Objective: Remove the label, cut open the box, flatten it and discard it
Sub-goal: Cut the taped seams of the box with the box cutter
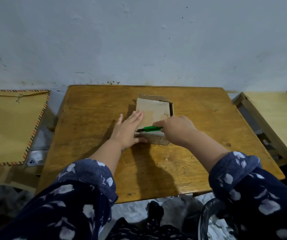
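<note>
On the wooden table (90, 153), the left hand (128, 130), fingers straight, steadies the box (154, 111) while the right hand (175, 129) grips the green cutter (150, 129), apparently slitting the near taped edge; next, a steady draw along it.

The box (154, 116) lies on the table (90, 104), under and between both hands: the left hand (128, 129) rests flat on its left side, the right hand (177, 129) at its right edge. The cutter (150, 129) reaches from the right hand toward the left hand, across the box's near part. A bin (210, 220) sits below the right forearm, nearer the person than the table.
</note>
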Demonstrator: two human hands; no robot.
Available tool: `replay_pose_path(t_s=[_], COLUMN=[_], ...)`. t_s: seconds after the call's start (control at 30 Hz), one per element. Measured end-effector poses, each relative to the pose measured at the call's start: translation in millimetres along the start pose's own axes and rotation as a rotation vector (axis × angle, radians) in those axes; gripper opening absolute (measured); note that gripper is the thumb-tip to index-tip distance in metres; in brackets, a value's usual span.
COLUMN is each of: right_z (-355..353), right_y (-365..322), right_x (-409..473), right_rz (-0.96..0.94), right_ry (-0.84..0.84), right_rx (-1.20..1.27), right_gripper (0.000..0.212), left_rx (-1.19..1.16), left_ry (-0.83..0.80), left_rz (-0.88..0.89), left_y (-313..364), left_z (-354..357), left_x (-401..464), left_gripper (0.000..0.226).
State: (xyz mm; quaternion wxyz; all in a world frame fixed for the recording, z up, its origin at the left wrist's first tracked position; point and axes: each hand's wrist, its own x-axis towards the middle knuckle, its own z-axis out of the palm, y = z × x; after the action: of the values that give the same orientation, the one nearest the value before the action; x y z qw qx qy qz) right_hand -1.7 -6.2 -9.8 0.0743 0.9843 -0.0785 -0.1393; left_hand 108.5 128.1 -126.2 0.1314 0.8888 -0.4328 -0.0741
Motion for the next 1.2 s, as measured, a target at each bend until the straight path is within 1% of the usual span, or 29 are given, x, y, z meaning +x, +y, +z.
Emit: replay_pose_path(t_s=[0.17, 0.3, 0.47, 0.6, 0.83, 0.97, 1.0, 1.07, 1.2], right_z=[-3, -7, -5, -1, 5, 9, 10, 15, 24], right_y=[-11, -14, 5, 17, 47, 67, 74, 86, 101], right_x=[3, 2, -4, -11, -24, -34, -38, -43, -40], right_rz=[0.001, 0.005, 0.035, 0.037, 0.125, 0.159, 0.175, 0.214, 0.365], right_ry=[-0.004, -0.047, -0.101, -0.143, -0.188, -0.215, -0.217, -0.2, -0.124], right_rx=[-0.089, -0.149, -0.07, -0.064, -0.022, -0.098, -0.082, 0.032, 0.529], right_gripper=[0.052, 0.053, 0.054, 0.053, 0.054, 0.052, 0.052, 0.051, 0.043], left_rx=[-0.006, -0.007, 0.016, 0.046, 0.093, 0.096, 0.093, 0.093, 0.087], left_ry=[0.014, 0.005, -0.003, -0.003, -0.006, -0.017, -0.018, -0.018, -0.019], left_rz=[-0.012, -0.016, -0.018, -0.02, -0.036, -0.047, -0.05, -0.057, -0.056], left_y=[0, 2, 3, 6, 10, 11, 11, 12, 13], left_z=[2, 1, -1, -3, -6, -9, -9, -8, -5], left_x=[-1, -1, -2, -4, -4, -5, -5, -5, -6], left_gripper=[0.104, 0.103, 0.101, 0.096, 0.1, 0.1, 0.1, 0.1, 0.1])
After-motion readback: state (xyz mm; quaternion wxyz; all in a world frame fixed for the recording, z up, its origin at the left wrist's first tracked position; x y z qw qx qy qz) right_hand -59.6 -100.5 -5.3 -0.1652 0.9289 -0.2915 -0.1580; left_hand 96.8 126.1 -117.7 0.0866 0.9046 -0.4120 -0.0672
